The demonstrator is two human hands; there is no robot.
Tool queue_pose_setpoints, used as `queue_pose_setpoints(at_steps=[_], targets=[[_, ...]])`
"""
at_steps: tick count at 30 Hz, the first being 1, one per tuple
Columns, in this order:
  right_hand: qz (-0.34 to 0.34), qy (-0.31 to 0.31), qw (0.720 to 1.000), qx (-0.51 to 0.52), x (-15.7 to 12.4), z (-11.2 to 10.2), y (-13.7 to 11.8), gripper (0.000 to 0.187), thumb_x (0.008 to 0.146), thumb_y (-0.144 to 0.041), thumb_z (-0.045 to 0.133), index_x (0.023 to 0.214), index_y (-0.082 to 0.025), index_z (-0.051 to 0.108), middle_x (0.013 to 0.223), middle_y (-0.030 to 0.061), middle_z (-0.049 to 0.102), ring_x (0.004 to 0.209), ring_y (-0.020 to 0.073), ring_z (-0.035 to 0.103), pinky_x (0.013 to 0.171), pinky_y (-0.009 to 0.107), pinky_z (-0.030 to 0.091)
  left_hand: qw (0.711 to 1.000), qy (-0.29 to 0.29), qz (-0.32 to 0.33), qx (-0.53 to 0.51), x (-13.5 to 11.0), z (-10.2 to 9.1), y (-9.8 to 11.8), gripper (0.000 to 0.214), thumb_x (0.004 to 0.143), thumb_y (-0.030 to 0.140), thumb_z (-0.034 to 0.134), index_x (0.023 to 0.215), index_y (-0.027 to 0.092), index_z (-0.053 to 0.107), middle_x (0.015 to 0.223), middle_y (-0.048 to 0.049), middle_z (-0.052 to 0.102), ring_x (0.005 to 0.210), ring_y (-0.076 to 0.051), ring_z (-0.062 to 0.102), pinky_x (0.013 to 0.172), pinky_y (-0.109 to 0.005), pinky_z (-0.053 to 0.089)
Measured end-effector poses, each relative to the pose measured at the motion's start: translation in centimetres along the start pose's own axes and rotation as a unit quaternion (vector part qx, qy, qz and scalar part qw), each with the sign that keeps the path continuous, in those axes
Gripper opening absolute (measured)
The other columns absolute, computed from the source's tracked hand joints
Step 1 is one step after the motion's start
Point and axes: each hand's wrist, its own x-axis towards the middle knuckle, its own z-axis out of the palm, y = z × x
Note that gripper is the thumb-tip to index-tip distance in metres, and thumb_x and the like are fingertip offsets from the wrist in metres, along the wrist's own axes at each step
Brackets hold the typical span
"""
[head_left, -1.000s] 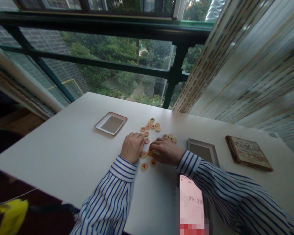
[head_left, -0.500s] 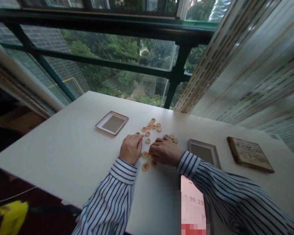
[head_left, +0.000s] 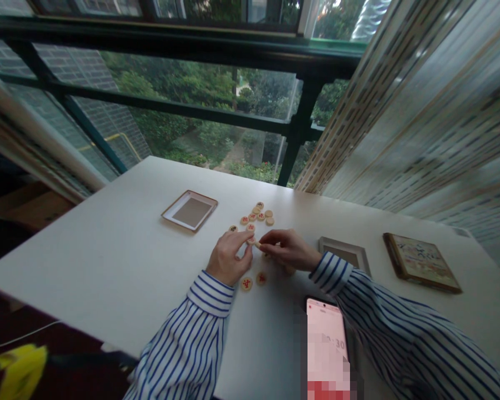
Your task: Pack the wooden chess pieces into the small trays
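Observation:
Several round wooden chess pieces point(head_left: 258, 214) with red or dark marks lie scattered on the white table point(head_left: 108, 261). My left hand point(head_left: 229, 258) is lifted a little, its thumb and forefinger pinched on a piece point(head_left: 250, 241). My right hand point(head_left: 286, 249) meets it fingertip to fingertip, pinching another small piece point(head_left: 258, 244). Two red-marked pieces point(head_left: 253, 281) lie just below my hands. Both arms wear blue-striped sleeves.
An open shallow box tray point(head_left: 189, 211) sits at the left of the pieces, another tray point(head_left: 345, 253) at the right behind my right wrist. A decorated box lid point(head_left: 420, 261) lies further right. A phone point(head_left: 327, 347) stands near me. A window and curtain lie beyond.
Both hands have risen from lying over the pieces and now meet at the fingertips, each pinching a piece. The pieces under my palms are uncovered.

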Motion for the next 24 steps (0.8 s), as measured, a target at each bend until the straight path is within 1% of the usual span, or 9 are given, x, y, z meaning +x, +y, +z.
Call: queue_pose_setpoints(at_steps=[4, 8, 11, 15, 19, 24], targets=[[0.028, 0.005, 0.993, 0.112, 0.11, -0.05, 0.37, 0.033, 0.075, -0.042, 0.058, 0.086, -0.012, 0.065, 0.080, 0.0064, 0.065, 0.070, 0.0136, 0.055, 0.063, 0.025, 0.042, 1.000, -0.017, 0.005, -0.006, -0.11, 0.15, 0.38, 0.030, 0.074, 0.017, 0.056, 0.104, 0.016, 0.057, 0.097, -0.0064, 0.065, 0.091, -0.018, 0.057, 0.083, -0.035, 0.046], [0.053, 0.016, 0.982, 0.180, 0.02, -0.07, 0.39, 0.033, 0.072, -0.042, 0.061, 0.086, -0.013, 0.065, 0.083, 0.0063, 0.066, 0.071, 0.0129, 0.056, 0.066, 0.026, 0.043, 1.000, -0.009, 0.022, -0.004, -0.19, 0.45, 0.39, 0.032, 0.074, 0.024, 0.060, 0.105, 0.017, 0.056, 0.095, -0.0060, 0.066, 0.088, -0.018, 0.057, 0.080, -0.035, 0.047], [0.073, 0.023, 0.977, 0.199, -0.04, -0.06, 0.11, 0.031, 0.070, -0.041, 0.063, 0.082, -0.013, 0.065, 0.079, 0.0053, 0.065, 0.067, 0.0115, 0.055, 0.064, 0.025, 0.043, 0.999, 0.002, 0.035, 0.000, -0.16, 0.58, 0.41, 0.030, 0.074, 0.025, 0.061, 0.102, 0.017, 0.056, 0.092, -0.0056, 0.066, 0.085, -0.018, 0.057, 0.077, -0.034, 0.047], [0.083, 0.016, 0.970, 0.230, -0.04, 0.10, -0.14, 0.029, 0.068, -0.039, 0.065, 0.080, -0.013, 0.065, 0.073, 0.0037, 0.064, 0.063, 0.0102, 0.053, 0.061, 0.024, 0.042, 0.999, 0.009, 0.038, 0.005, -0.14, 0.60, 0.48, 0.023, 0.076, 0.024, 0.060, 0.098, 0.018, 0.057, 0.089, -0.0049, 0.066, 0.084, -0.018, 0.057, 0.074, -0.033, 0.047], [0.084, 0.005, 0.968, 0.238, -0.02, 0.25, -0.05, 0.028, 0.068, -0.039, 0.064, 0.079, -0.013, 0.064, 0.074, 0.0038, 0.064, 0.063, 0.0104, 0.053, 0.062, 0.025, 0.042, 0.999, -0.002, 0.041, 0.002, -0.13, 0.55, 0.34, 0.021, 0.077, 0.024, 0.058, 0.097, 0.018, 0.058, 0.091, -0.0050, 0.066, 0.086, -0.017, 0.057, 0.078, -0.034, 0.046], [0.092, 0.029, 0.974, 0.204, -0.20, -0.13, 0.20, 0.027, 0.068, -0.037, 0.063, 0.079, -0.012, 0.064, 0.073, 0.0033, 0.063, 0.062, 0.0099, 0.052, 0.059, 0.024, 0.040, 0.999, -0.029, 0.014, 0.028, -0.20, 0.50, -0.13, 0.021, 0.075, 0.023, 0.059, 0.095, 0.017, 0.061, 0.090, -0.0063, 0.065, 0.086, -0.019, 0.056, 0.079, -0.034, 0.045]])
